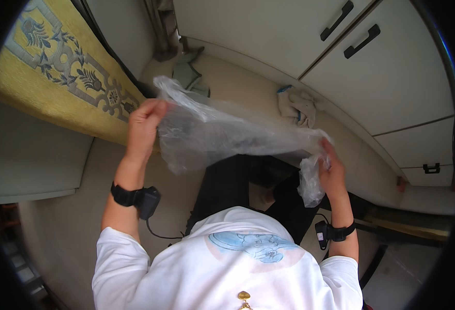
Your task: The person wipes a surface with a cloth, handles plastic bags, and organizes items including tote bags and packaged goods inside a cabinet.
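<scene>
Head view, looking down past the white shirt (186, 274), shows me a clear plastic sheet (222, 135) spread between the person's two hands, above the black trousers (219, 181). Over at one end, the left hand (146, 121) is closed in a pinch, thumb against fingers, gripping the edge; the film rises just above that fist and droops beside it. Across from it, the right hand (333, 173) is partly curled, its fingers less tightly closed, holding the other end; the sheet meets its fingertips, and a crumpled bunch hangs against its inner side. I can't make out exactly how that thumb sits. Beyond the sheet, near the right hand, a pale cloth bundle (298, 106) lies at the foot of white cabinets (341, 77). Yellow patterned fabric (65, 77) hangs close by the left hand.
</scene>
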Demonstrator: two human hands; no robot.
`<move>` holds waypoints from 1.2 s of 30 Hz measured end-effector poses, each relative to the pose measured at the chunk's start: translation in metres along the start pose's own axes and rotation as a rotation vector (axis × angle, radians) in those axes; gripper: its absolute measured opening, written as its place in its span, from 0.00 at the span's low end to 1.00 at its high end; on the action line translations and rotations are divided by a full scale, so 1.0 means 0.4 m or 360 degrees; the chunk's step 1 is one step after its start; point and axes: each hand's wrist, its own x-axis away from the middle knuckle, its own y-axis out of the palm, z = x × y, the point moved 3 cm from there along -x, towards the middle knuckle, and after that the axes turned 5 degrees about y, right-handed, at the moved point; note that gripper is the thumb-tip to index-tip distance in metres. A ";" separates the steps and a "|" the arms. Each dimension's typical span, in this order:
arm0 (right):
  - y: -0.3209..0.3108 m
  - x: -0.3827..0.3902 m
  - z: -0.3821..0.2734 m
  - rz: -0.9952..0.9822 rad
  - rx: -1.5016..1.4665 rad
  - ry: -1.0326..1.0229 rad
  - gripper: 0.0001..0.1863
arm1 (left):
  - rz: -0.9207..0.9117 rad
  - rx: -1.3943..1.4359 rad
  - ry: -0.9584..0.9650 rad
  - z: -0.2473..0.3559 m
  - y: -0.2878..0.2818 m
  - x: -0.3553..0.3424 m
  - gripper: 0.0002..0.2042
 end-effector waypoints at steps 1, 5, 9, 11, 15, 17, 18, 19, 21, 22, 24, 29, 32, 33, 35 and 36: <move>-0.016 -0.007 -0.033 0.0041 0.0001 0.0154 0.24 | 0.0063 -0.0003 0.0000 0.047 -0.015 -0.001 0.08; -0.158 -0.008 -0.190 0.1122 -0.0022 -0.0873 0.26 | 0.0621 -0.0006 0.0677 0.244 -0.049 0.075 0.13; -0.088 0.005 -0.137 0.0469 -0.0516 -0.0394 0.28 | -0.0424 -0.1175 0.1240 0.286 0.010 0.145 0.09; 0.013 0.022 -0.026 -0.0374 0.0709 0.0153 0.33 | -0.1341 -0.1097 0.0811 0.099 0.026 0.192 0.07; 0.046 0.054 0.082 -0.0293 0.0639 -0.0109 0.34 | -0.1452 -0.1249 0.0552 -0.077 0.001 0.337 0.07; 0.045 0.045 0.094 -0.0330 0.0405 0.0167 0.32 | -0.1450 -0.1243 0.0475 -0.083 0.024 0.369 0.07; 0.047 0.047 0.094 -0.0344 0.0414 0.0179 0.32 | -0.1565 -0.1170 0.0353 -0.085 0.040 0.387 0.08; 0.049 0.042 0.084 -0.0326 0.0404 0.0089 0.32 | -0.1675 -0.1095 0.0243 -0.089 0.049 0.393 0.08; 0.045 0.032 0.064 -0.0303 0.0404 0.0005 0.31 | -0.1741 -0.0981 0.0014 -0.104 0.049 0.369 0.09; 0.044 0.026 0.055 -0.0323 0.0367 0.0021 0.33 | -0.1795 -0.0882 -0.0220 -0.114 0.048 0.352 0.10; 0.041 0.020 0.052 -0.0333 0.0336 0.0054 0.34 | -0.1593 -0.0888 -0.0028 -0.090 0.082 0.280 0.12; 0.048 0.020 0.047 -0.0242 0.0412 -0.0022 0.32 | -0.1142 -0.1087 0.1023 -0.109 0.197 0.175 0.13; 0.025 0.015 0.104 -0.0117 0.0437 0.0249 0.32 | -0.0924 -0.1447 0.0682 -0.254 0.202 0.109 0.16; 0.022 0.012 0.128 -0.0110 0.0432 0.0251 0.32 | -0.0909 -0.1204 0.0420 -0.307 0.173 0.083 0.18; 0.005 0.013 0.182 0.0048 0.0606 0.0317 0.30 | -0.0903 -0.0886 0.0107 -0.301 0.125 0.030 0.19; 0.001 0.014 0.189 0.0056 0.0608 0.0329 0.30 | -0.0868 -0.0571 -0.0218 -0.307 0.102 0.016 0.20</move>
